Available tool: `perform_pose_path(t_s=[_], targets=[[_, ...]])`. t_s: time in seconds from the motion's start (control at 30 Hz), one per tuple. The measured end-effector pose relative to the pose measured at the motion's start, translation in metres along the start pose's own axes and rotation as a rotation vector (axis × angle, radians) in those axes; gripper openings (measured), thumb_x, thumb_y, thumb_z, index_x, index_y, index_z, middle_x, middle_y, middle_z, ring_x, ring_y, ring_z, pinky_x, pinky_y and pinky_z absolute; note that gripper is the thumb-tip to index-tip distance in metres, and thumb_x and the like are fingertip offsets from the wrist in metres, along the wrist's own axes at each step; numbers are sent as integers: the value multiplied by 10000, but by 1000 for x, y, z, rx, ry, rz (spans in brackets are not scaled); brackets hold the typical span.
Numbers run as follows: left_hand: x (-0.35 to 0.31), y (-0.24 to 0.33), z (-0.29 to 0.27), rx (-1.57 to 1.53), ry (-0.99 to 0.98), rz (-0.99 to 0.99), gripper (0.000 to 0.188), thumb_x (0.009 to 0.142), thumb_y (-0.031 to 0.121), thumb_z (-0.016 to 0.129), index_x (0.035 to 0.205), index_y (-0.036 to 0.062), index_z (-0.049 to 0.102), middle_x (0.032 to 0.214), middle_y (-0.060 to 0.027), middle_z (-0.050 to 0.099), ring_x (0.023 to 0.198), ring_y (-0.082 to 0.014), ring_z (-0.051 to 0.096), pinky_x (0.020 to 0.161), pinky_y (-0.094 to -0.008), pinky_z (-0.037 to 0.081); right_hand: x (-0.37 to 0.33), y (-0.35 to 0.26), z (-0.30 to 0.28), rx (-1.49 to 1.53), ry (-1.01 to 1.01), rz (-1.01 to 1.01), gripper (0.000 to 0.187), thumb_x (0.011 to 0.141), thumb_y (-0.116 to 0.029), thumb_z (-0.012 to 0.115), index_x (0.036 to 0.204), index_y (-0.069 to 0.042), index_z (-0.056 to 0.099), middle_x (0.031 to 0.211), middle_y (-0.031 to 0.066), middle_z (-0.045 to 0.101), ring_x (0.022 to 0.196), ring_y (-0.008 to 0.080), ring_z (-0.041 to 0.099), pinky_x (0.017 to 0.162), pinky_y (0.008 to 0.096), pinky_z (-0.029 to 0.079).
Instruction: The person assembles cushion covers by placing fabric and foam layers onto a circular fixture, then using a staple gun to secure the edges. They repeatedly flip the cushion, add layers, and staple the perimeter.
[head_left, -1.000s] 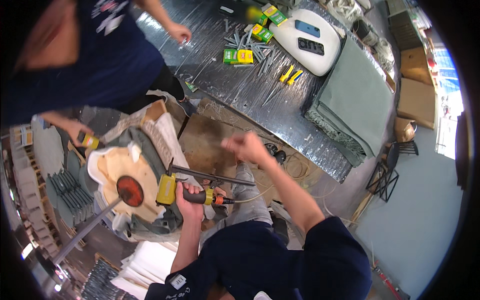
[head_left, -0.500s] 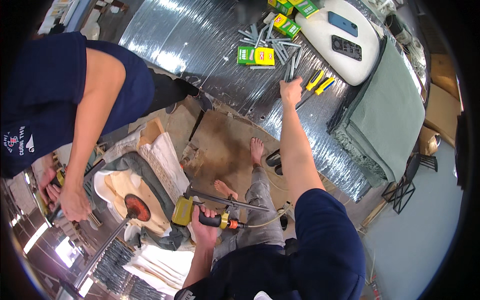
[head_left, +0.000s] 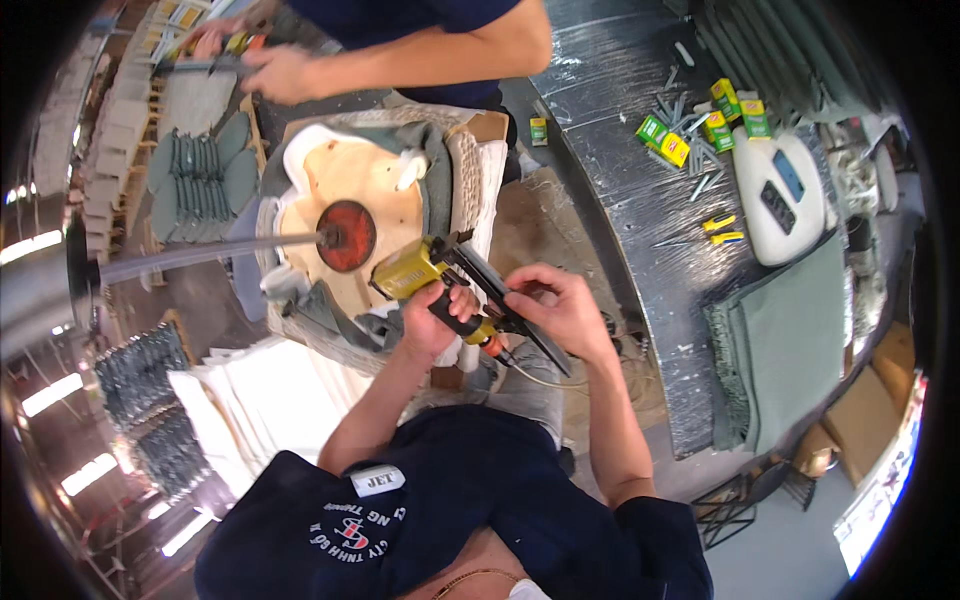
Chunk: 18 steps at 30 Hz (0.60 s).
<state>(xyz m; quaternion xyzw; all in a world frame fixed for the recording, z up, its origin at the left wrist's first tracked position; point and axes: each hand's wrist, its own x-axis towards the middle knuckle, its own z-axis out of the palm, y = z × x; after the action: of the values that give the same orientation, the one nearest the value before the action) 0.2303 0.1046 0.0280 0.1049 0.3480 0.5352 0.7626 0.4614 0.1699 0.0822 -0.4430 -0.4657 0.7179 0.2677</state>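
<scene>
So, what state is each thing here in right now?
Yellow staple gun: held in the closed left hand.
Right hand: at the gun's dark rail; grip unclear.
Reddish disc: on a rod, over the wooden panel.
Loose staples: scattered on the table.
Green-yellow boxes: mostly on the table, open or shut unclear.
Yellow-handled tools: lying side by side.
Two phones: lying flat on the white pad.
Grey-green cloth: stacked in layers.

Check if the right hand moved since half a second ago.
Yes: the right hand has drawn back from over the table, near the yellow-handled tools, to the yellow air gun.
</scene>
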Motion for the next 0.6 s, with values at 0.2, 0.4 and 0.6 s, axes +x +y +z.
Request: perform_pose_path(t_s=[0.2, 0.4, 0.6], targets=[[-59, 23, -21, -128, -161, 48, 344, 894, 375, 667, 806, 61, 558, 661, -43, 524, 679, -214, 504, 788, -344, 428, -47, -36, 69, -547, -21, -362, 241, 854, -53, 790, 1090, -45, 739, 1170, 94, 656, 943, 192, 668, 826, 315, 525], [-97, 22, -44, -132, -167, 64, 372, 868, 415, 692, 776, 80, 558, 634, -30, 507, 666, -217, 502, 761, -341, 434, -80, -49, 128, -830, -34, -372, 274, 870, -189, 767, 1093, -31, 742, 1219, 125, 634, 1119, 336, 619, 984, 432, 482], [-116, 23, -56, -199, -178, 44, 393, 859, 479, 664, 745, 127, 531, 595, 10, 482, 618, -172, 491, 729, -320, 424, -83, -32, 149, -342, -48, -117, 371, 933, -225, 750, 1206, 22, 703, 1266, 186, 684, 1111, 299, 696, 913, 368, 535]])
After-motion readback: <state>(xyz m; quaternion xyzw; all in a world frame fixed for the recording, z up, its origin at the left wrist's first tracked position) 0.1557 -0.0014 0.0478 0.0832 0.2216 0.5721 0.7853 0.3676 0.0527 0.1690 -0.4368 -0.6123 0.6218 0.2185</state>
